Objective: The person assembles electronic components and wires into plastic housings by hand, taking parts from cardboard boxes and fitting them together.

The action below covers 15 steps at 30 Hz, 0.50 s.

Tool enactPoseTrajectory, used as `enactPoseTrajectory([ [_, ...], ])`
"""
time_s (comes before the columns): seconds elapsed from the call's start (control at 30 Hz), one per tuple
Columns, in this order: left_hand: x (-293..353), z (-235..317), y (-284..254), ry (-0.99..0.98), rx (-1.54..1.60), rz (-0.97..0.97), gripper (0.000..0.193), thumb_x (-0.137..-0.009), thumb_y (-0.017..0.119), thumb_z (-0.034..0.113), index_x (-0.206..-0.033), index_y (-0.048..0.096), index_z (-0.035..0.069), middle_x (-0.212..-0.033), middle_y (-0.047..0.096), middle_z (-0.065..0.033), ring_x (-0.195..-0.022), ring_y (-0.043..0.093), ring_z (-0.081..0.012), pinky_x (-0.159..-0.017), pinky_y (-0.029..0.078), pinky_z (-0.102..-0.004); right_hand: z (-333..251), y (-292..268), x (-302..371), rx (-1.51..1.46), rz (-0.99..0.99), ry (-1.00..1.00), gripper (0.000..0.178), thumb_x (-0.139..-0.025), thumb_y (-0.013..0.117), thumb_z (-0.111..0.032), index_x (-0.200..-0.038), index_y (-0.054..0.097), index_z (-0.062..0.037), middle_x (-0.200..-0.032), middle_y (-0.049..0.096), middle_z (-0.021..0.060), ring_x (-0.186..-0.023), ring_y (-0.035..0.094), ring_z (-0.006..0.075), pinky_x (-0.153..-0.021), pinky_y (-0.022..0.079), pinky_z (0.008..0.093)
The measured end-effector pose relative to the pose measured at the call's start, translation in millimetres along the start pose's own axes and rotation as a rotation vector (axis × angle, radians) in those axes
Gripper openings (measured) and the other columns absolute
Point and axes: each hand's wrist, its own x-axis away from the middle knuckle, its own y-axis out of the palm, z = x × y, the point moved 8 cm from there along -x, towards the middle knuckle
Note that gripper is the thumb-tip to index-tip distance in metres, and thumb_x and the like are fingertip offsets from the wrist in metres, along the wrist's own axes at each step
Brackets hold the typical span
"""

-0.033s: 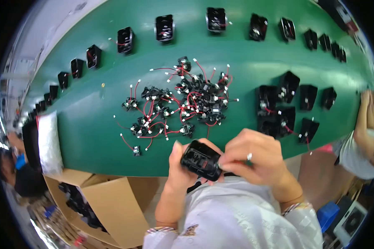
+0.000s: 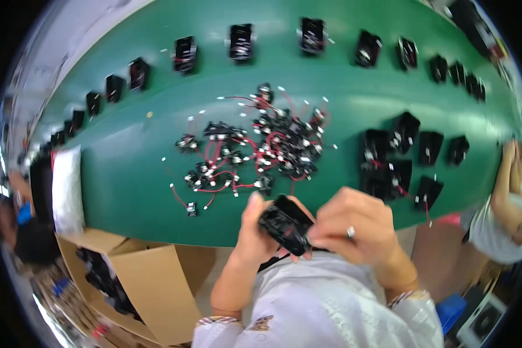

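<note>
My left hand (image 2: 250,235) is wrapped round a black plastic housing (image 2: 286,225), its open side facing up, just off the near edge of the table. Thumb and fingers of my right hand (image 2: 356,223) are pinched together at the housing's right edge. Whatever lies between those fingertips is hidden. Past my hands, a loose heap of small black parts with red wires and white connectors (image 2: 287,139) covers the middle of the table. One such small part (image 2: 192,209) lies apart, nearest to my left hand.
Black housings (image 2: 312,36) stand in a curved row along the green table's (image 2: 127,191) far side. More housings (image 2: 431,148) cluster at right. At left lie a clear plastic bag (image 2: 68,191) and, below, an open cardboard box (image 2: 153,290) holding black parts. Another person's arm (image 2: 504,174) rests at far right.
The whole view has shifted slightly, so the table's things sit a little lower in the picture. Both hands keep their hold, and the housing looks slightly turned.
</note>
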Motion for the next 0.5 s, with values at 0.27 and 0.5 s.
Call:
enactPoseTrajectory([
  [0.27, -5.8, 2.2, 17.7, -0.133, -0.084, -0.057, 0.086, -0.094, 0.018, 0.074, -0.090, 0.062, 0.000, -0.066, 0.063, -0.0094, -0.045, 0.058, -0.0164, -0.037, 0.047, -0.0269, -11.4, 7.7, 5.0, 0.234, 0.013, 0.000, 0.021, -0.065, 0.084, -0.006, -0.081, 0.070, -0.0061, -0.079, 0.057, 0.0043, -0.062, 0.054, 0.0181, -0.054, 0.043, 0.0297],
  [0.5, -0.2, 29.2, 14.2, 0.018, -0.220, 0.100, 0.081, -0.095, 0.017, 0.075, -0.093, 0.057, 0.005, -0.064, 0.058, -0.0028, -0.041, 0.050, -0.0084, -0.034, 0.031, -0.0208, -13.2, 1.5, -3.7, 0.274, -0.109, -0.212, 0.027, -0.059, 0.081, -0.004, -0.083, 0.069, -0.0042, -0.081, 0.060, 0.0057, -0.061, 0.055, 0.0199, -0.049, 0.043, 0.0299],
])
